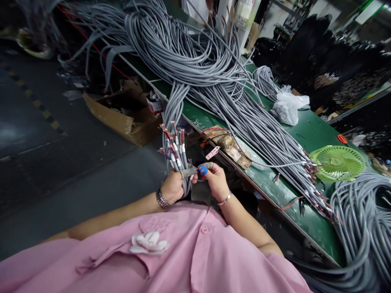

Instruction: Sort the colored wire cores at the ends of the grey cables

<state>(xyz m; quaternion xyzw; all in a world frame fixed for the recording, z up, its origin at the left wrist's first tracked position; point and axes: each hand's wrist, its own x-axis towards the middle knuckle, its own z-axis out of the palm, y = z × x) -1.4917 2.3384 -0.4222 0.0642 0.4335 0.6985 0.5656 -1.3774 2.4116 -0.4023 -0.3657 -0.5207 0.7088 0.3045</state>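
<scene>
My left hand (173, 186) is wrapped round a bundle of grey cables (182, 160) in front of my body. Their stripped ends point up, with white bands and thin coloured wires (172, 140) fanned out. Close beside it, my right hand (216, 179) pinches at a wire end by the left fingertips; the small piece between the fingers is mostly hidden. Coverings wrap some fingers on both hands, and a blue one (202, 169) sits on a right-hand finger. From the bundle, the cables run up to the large grey cable coil (183, 53) on the table.
The green table (305, 130) slants across the right. On it lie a long row of grey cables (259, 126), a green fan (337, 162), a white plastic bag (290, 108) and another cable coil (360, 211). A cardboard box (113, 122) stands on the floor at left.
</scene>
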